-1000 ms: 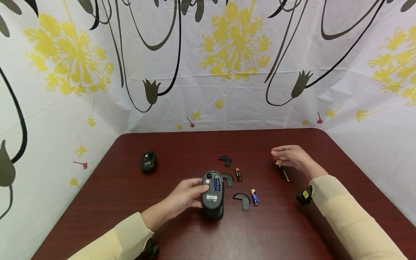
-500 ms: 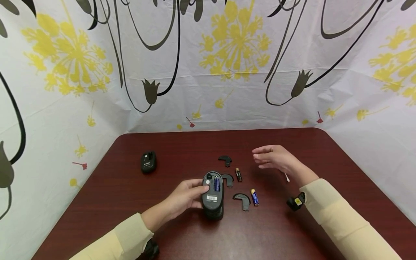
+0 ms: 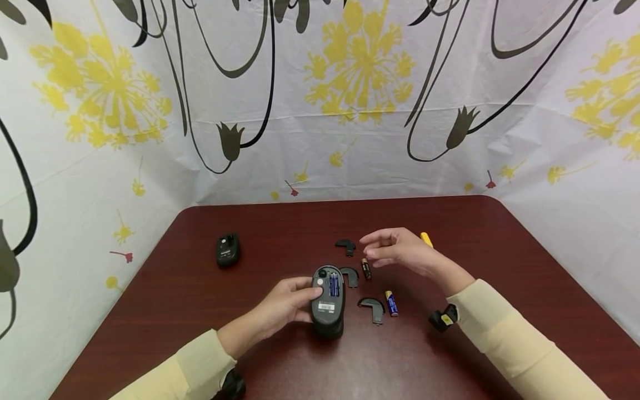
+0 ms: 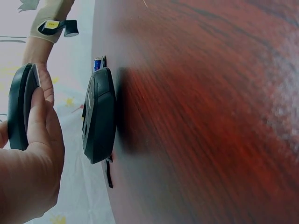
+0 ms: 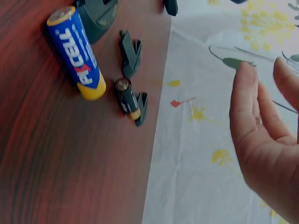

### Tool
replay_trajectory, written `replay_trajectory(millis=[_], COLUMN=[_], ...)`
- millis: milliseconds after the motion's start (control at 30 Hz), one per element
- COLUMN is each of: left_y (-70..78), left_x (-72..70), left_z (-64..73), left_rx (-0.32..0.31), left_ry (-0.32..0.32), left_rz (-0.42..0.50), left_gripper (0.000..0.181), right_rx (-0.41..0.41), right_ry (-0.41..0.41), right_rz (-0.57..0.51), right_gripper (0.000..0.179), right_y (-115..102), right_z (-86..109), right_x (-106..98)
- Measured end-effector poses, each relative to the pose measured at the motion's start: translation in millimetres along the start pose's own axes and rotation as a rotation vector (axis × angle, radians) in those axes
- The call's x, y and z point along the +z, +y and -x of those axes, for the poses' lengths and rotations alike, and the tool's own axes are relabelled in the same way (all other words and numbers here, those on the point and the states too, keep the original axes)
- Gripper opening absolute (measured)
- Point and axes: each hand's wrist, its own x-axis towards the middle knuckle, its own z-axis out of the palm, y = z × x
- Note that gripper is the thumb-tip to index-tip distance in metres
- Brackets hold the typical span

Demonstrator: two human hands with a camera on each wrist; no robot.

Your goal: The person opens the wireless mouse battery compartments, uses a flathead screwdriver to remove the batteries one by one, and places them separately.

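My left hand (image 3: 287,303) grips a black computer mouse (image 3: 326,316) with its underside up, the thumb on that face. Two blue batteries (image 3: 334,284) lie in its uncovered compartment. Beneath it, a second mouse (image 4: 100,116) rests on the table in the left wrist view, apart from the held one. My right hand (image 3: 400,250) hovers with extended, slightly bent fingers and nothing in them. Its fingertips are nearest a black battery with a copper-coloured end (image 3: 366,269). A blue-and-yellow battery (image 5: 77,53) lies closer to me, beside one of the battery covers (image 3: 375,308).
Two more battery covers, a far one (image 3: 346,244) and a middle one (image 3: 352,278), lie on the dark red table (image 3: 280,233). Another upturned mouse (image 3: 228,250) sits at the left. Behind my right hand shows a screwdriver's yellow handle (image 3: 426,239). Patterned cloth (image 3: 300,139) hangs behind.
My right hand has moved left from above the screwdriver to near the black battery, uncovering the yellow handle. The left hand and its mouse have stayed put.
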Motion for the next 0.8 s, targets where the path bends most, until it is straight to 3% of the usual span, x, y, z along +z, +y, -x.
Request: replay_trajectory(millis=[400, 800], left_y=[-1.6, -3.7], left_x=[0.6, 0.3], left_z=[-0.5, -0.5], left_rx=[-0.005, -0.007], left_ry=[-0.005, -0.016], left_rz=[-0.009, -0.008], left_gripper=[0.049, 0.048], right_rx=[-0.188, -0.202], right_ry=[-0.236, -0.331], right_rz=[0.07, 0.138], right_gripper=[0.038, 0.03], right_y=[-9, -14], right_z=[-4.3, -8.6], right_x=[29, 44])
